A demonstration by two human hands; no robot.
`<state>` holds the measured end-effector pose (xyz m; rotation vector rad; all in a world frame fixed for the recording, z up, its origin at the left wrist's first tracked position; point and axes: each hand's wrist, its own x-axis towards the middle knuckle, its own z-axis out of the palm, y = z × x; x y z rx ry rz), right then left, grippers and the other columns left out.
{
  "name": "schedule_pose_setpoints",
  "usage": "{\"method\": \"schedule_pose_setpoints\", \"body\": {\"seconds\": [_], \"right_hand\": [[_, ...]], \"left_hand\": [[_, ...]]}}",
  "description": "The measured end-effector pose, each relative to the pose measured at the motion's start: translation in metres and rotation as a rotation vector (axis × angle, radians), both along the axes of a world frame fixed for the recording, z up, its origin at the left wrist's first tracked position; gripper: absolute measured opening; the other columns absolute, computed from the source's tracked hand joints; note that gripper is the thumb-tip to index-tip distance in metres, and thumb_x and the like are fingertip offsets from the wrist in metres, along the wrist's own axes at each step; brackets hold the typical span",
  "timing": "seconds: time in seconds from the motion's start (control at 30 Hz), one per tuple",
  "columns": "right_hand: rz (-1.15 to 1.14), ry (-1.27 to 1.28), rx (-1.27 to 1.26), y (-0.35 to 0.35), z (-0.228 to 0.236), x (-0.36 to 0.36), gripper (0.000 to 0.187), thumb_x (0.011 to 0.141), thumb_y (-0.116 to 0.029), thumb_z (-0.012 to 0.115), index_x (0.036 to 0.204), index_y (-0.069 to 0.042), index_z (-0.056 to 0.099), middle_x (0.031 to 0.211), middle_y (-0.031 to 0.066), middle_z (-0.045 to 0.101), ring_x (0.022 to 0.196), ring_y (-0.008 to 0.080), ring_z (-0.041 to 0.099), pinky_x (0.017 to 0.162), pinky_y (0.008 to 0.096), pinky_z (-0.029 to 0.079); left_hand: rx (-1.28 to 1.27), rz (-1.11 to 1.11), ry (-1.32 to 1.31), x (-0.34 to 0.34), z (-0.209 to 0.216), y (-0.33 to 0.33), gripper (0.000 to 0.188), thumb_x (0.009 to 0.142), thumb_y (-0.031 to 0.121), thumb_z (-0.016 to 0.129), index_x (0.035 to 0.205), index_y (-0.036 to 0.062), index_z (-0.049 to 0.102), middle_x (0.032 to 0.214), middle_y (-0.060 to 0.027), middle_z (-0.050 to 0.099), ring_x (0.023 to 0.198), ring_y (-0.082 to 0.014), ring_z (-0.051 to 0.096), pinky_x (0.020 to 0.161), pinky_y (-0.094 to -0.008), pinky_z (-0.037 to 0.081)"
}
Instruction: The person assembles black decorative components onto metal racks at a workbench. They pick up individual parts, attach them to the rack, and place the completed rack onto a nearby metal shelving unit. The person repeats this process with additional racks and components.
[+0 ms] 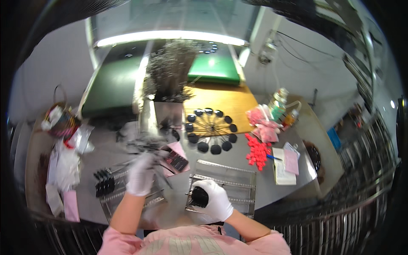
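My right hand (217, 201), in a white glove, is closed around a stack of black round discs (199, 196). It is over the near left part of a metal rack (231, 183) with toothed crossbars. My left hand (141, 175), also white-gloved, is smeared by motion, and its fingers cannot be made out. Just beyond it is a blurred grey-black bundle of thin pieces (144, 143); whether the hand holds it is unclear. Beneath and beside that hand lies a second metal rack (121, 196), with several black pieces (105, 187) at its left side.
Black discs on thin stems (212, 127) lie fanned in a ring. To the right are red pieces (257, 153), pink bags (265, 129), a notebook (284, 173) and bottles (278, 104). A dark stem bundle (170, 72) stands beyond. Plastic bags (68, 163) lie left.
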<state>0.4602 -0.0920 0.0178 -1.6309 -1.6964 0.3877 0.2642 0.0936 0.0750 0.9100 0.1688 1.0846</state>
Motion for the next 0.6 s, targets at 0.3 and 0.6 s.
{"method": "schedule_pose_setpoints", "body": {"seconds": [0.3,0.6], "right_hand": [[-0.151,0.124,0.025,-0.013,0.0,0.02,0.059,0.068,-0.025,0.086,0.12,-0.012,0.063,0.102,0.0154,0.065,0.097,0.0371,0.064,0.088,0.0445,0.053],[-0.249,-0.021,0.225,-0.058,0.054,0.056,0.058,0.067,-0.019,0.091,0.116,-0.006,0.064,0.107,0.0113,0.066,0.096,0.026,0.067,0.086,0.0336,0.055]], "left_hand": [[0.879,-0.098,0.116,0.182,0.104,-0.077,0.043,0.092,0.022,0.069,0.125,-0.0012,0.055,0.117,-0.0149,0.06,0.104,-0.025,0.06,0.092,-0.0406,0.05],[0.405,-1.076,0.703,0.12,-0.047,-0.045,0.066,0.092,0.019,0.071,0.149,0.0017,0.044,0.138,-0.0093,0.058,0.123,-0.0177,0.055,0.105,-0.0339,0.045]]}}
